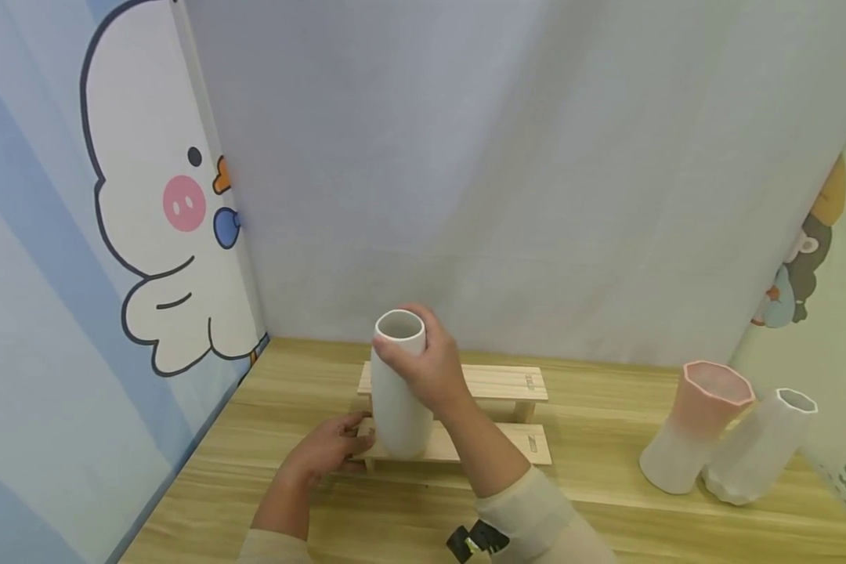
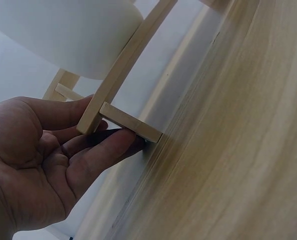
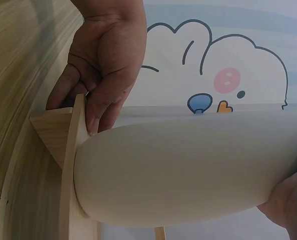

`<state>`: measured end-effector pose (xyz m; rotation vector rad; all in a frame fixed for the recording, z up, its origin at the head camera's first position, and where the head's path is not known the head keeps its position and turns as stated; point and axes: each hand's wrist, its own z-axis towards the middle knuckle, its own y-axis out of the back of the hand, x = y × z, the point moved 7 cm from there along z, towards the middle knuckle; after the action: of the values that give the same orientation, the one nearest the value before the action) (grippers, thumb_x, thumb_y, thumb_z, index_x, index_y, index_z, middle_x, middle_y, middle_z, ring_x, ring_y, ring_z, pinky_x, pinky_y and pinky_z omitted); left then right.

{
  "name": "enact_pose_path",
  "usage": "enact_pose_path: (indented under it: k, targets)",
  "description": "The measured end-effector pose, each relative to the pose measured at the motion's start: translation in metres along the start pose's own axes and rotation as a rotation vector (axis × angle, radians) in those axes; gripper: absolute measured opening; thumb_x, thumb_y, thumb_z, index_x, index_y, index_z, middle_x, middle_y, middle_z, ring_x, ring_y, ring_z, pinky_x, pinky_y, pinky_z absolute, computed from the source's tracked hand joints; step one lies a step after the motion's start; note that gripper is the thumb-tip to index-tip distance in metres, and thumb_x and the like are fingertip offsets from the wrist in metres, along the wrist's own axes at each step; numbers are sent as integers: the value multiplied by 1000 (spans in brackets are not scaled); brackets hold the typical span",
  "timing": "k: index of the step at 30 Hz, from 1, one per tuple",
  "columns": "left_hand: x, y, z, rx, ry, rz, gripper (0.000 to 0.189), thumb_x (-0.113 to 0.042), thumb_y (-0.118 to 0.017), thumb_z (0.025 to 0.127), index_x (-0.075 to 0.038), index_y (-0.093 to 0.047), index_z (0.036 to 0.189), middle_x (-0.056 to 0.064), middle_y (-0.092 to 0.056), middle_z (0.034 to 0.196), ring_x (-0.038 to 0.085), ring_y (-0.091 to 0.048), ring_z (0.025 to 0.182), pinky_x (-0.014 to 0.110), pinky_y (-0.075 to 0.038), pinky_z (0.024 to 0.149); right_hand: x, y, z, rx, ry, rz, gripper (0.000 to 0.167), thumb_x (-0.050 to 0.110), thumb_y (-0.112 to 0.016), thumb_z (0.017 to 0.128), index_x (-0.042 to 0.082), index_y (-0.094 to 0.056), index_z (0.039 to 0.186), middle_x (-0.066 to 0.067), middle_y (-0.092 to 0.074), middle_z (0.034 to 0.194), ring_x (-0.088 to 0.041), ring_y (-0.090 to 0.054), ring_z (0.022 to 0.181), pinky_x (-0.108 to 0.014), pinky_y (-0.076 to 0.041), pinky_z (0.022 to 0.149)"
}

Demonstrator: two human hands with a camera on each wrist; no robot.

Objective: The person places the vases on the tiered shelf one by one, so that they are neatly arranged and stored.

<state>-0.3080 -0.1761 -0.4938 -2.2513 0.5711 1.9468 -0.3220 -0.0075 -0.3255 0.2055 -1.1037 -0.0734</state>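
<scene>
Vase [image 1: 402,399] gripped near rim by right hand [image 1: 428,362]; left hand [image 1: 327,446] pinches wooden stand [image 1: 504,382] at left end.

We are seeing a white vase [image 1: 400,411] that is looking ceramic, its wall showing smooth and matt. Under it we are noticing a stand [image 1: 489,445] of pale bare wood, fine-grained and smooth, unvarnished in look. We are viewing a tabletop [image 1: 592,478] with streaked wood grain and a faint sheen; whether solid or laminate, we are not managing to tell. We are finding ceramic-looking surfaces, faceted and mostly matt, on the pink-and-white vase [image 1: 694,427] and the ridged white vase [image 1: 760,450]. Behind, we are observing a dull, softly creased cloth backdrop [image 1: 536,196]. We are also seeing a matt cloth sleeve [image 1: 543,521].
</scene>
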Motion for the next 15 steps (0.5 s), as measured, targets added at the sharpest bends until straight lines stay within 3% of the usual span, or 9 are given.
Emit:
enact_pose_path:
  k: [7,15]
  targets:
    - [2,2,2,-11,4,6,64,-22,-65,96,0,-37,149,36,-33,150,44,-52,126,46,-60,84,-5,-3,3,50,-19,5,53,45,-75,81,30,-55,128,-1,-67,106,-20,-64,91,-37,-57,68]
    - [2,1,2,-9,5,3,65,-21,-64,97,2,-34,150,35,-34,150,42,-54,124,47,-60,84,-6,-1,3,49,-13,-15,53,46,-75,81,30,-55,128,-1,-68,106,-20,-64,91,-37,-57,68]
